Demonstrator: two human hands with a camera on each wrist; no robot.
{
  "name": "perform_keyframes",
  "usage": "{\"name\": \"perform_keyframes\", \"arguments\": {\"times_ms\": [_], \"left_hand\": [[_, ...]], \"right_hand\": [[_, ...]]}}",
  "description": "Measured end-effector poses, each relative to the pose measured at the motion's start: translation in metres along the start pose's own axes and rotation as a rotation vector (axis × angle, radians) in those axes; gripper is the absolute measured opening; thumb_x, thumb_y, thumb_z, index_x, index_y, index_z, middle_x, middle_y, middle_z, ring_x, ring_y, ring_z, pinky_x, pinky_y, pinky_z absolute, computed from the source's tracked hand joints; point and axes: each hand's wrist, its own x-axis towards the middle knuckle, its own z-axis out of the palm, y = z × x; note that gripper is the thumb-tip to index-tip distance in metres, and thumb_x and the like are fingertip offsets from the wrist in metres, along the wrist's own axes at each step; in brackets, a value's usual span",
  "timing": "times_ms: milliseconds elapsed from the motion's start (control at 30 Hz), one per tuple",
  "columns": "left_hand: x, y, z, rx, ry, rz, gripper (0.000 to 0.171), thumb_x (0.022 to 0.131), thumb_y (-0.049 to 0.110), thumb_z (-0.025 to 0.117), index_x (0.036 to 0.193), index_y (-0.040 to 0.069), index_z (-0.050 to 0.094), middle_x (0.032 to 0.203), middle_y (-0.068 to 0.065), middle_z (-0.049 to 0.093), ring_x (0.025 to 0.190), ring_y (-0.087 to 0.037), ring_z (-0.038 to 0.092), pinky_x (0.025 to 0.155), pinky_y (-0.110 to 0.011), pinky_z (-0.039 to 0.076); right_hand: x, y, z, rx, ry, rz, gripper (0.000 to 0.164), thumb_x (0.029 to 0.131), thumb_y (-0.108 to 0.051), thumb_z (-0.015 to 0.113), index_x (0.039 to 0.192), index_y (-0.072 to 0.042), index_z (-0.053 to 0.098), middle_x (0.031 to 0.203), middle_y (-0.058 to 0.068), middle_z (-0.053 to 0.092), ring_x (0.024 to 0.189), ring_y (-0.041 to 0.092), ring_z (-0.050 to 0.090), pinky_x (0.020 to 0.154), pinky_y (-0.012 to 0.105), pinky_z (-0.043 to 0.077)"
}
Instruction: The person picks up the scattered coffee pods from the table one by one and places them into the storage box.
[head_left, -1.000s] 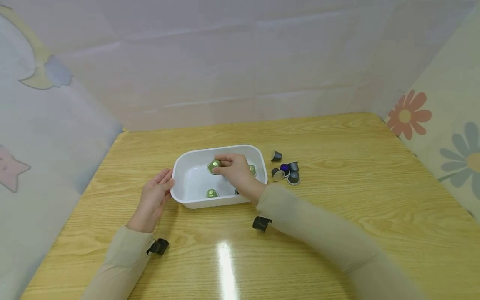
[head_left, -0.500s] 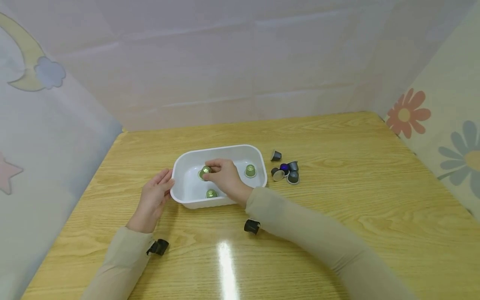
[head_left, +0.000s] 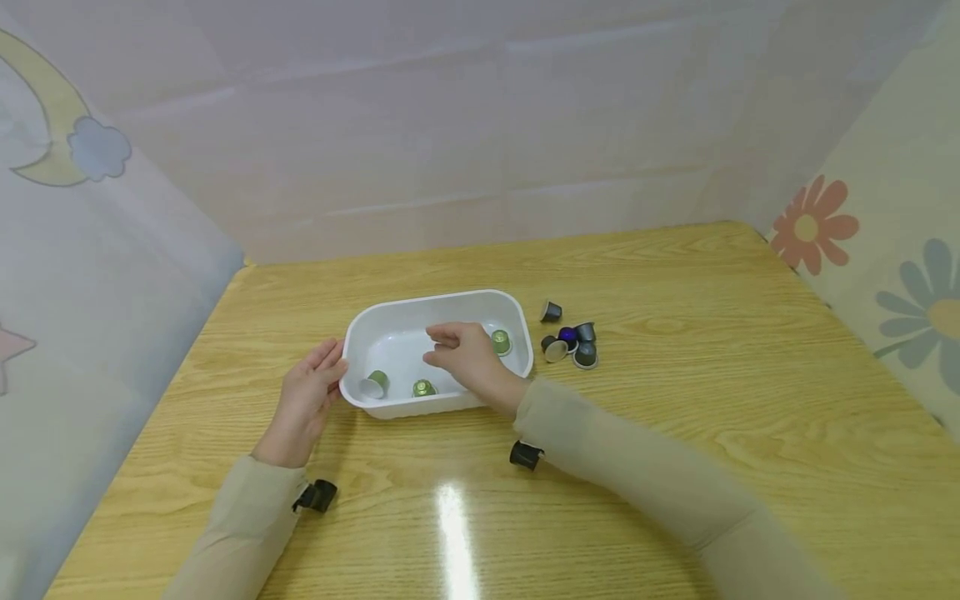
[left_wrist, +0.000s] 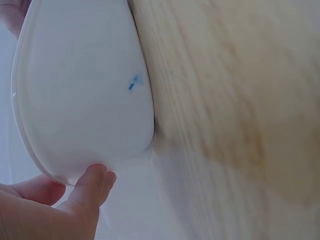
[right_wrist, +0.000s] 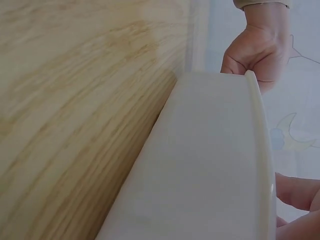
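A white plastic tub stands on the table. My left hand grips its left end at the rim; in the left wrist view the fingers press the tub's outer wall. Over the middle of the tub is my right hand, thumb and fingers apart with nothing seen between them. A green coffee capsule lies on its side in the near left corner. Another green capsule stands by the near wall, and a third green capsule is at the right end. The right hand hides part of the tub's floor.
Right of the tub, on the wooden table, lies a cluster of dark coffee capsules, with a blue capsule among them. One grey capsule lies slightly apart, farther back. A pale fabric wall rises behind the table.
My right hand carried a green capsule leftward in the tub, let go of it, and moved back right. That capsule now lies tipped in the near left corner. The left hand stayed put.
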Motion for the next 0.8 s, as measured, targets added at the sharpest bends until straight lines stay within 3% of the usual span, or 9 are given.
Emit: {"name": "perform_keyframes", "arguments": {"times_ms": [233,533,800], "left_hand": [[0.001,-0.001,-0.001,-0.010,-0.008,0.004,0.060,0.104,0.002,0.040,0.156,0.006,0.011,0.159,-0.006,0.021,0.140,-0.021,0.031,0.095,-0.019,0.042],[0.000,0.000,-0.001,0.014,0.006,-0.016,0.060,0.104,0.004,0.041,0.156,0.008,0.012,0.159,-0.005,0.022,0.139,-0.022,0.033,0.086,-0.015,0.044],[0.000,0.001,0.001,0.022,0.004,-0.015,0.060,0.104,0.004,0.041,0.156,0.008,0.012,0.159,-0.005,0.022,0.140,-0.021,0.033,0.087,-0.015,0.044]], "right_hand": [[-0.006,0.000,-0.017,-0.015,0.001,-0.028,0.045,0.090,0.001,0.066,0.133,0.006,0.055,0.133,0.022,0.056,0.121,0.031,0.055,0.095,0.034,0.047],[-0.014,0.002,-0.043,-0.038,0.020,-0.076,0.042,0.092,0.000,0.064,0.132,0.009,0.054,0.132,0.024,0.056,0.119,0.032,0.057,0.096,0.035,0.047],[-0.024,0.005,-0.068,-0.024,0.052,-0.092,0.042,0.093,-0.002,0.064,0.132,0.009,0.054,0.132,0.024,0.056,0.121,0.031,0.055,0.096,0.034,0.047]]}}
